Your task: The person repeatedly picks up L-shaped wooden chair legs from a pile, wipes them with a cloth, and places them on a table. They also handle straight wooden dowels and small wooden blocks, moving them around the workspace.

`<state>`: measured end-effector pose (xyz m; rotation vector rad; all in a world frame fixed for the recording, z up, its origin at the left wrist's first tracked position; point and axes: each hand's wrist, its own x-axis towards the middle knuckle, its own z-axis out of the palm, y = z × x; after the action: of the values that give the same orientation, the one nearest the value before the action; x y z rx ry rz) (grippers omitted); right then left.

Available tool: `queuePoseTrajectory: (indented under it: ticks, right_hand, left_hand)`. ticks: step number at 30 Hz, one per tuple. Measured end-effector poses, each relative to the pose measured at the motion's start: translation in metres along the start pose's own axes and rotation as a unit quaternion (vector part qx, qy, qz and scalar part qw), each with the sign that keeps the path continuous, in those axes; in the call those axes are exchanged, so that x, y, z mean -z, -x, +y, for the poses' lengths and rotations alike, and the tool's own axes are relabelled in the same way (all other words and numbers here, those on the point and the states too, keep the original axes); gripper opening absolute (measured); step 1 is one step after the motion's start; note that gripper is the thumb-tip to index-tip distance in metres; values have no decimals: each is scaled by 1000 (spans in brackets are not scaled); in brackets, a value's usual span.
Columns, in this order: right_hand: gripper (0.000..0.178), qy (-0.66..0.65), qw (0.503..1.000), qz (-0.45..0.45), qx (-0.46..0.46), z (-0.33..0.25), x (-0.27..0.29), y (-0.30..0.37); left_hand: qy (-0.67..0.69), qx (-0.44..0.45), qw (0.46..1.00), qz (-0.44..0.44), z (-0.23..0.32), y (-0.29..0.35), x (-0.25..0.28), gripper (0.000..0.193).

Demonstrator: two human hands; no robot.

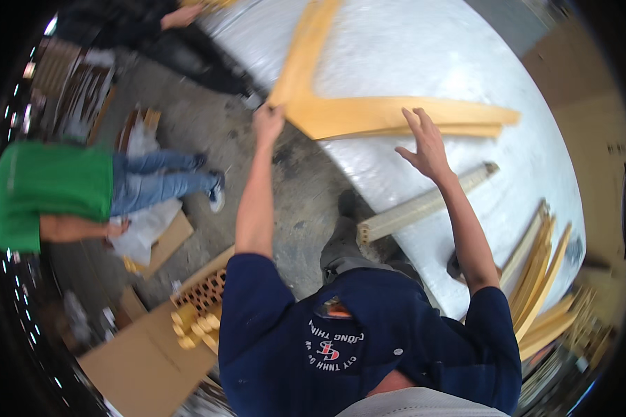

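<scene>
A light yellow-wood frame piece (379, 111), shaped like a wide V, lies partly on a table covered in shiny silvery sheeting (431, 59). Its corner sticks out past the table's left edge. My left hand (269, 125) grips that corner with fingers closed. My right hand (428, 149) is open, thumb and fingers spread, by the near edge of the frame's right-hand arm; whether it touches the wood I cannot tell. Just under that arm shows another strip of the same wood (466, 130). A greyish square beam (424, 205) lies nearer me, its end overhanging the table edge.
Long wooden strips (535, 271) are stacked at the right. A person in a green shirt (55, 187) is at the left; another in dark clothes (188, 52) is at the far left table edge. Cardboard (146, 365), yellow rods (196, 328) and perforated blocks (203, 290) lie at lower left.
</scene>
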<state>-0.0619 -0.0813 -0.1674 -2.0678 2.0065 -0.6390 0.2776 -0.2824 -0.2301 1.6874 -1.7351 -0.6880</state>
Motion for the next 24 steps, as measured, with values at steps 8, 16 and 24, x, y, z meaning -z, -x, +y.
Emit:
queuePoseTrajectory:
  ticks: [8, 16, 24]
  right_hand:
    - [69, 284, 801, 286, -443, 218, 198, 426]
    - [75, 289, 533, 297, -738, 216, 259, 733]
    - [116, -6, 411, 283, -867, 264, 311, 869]
  left_hand:
    - [11, -55, 998, -40, 53, 253, -70, 35]
    - [148, -345, 809, -453, 382, 494, -227, 32]
    - [62, -153, 577, -800, 470, 675, -333, 50]
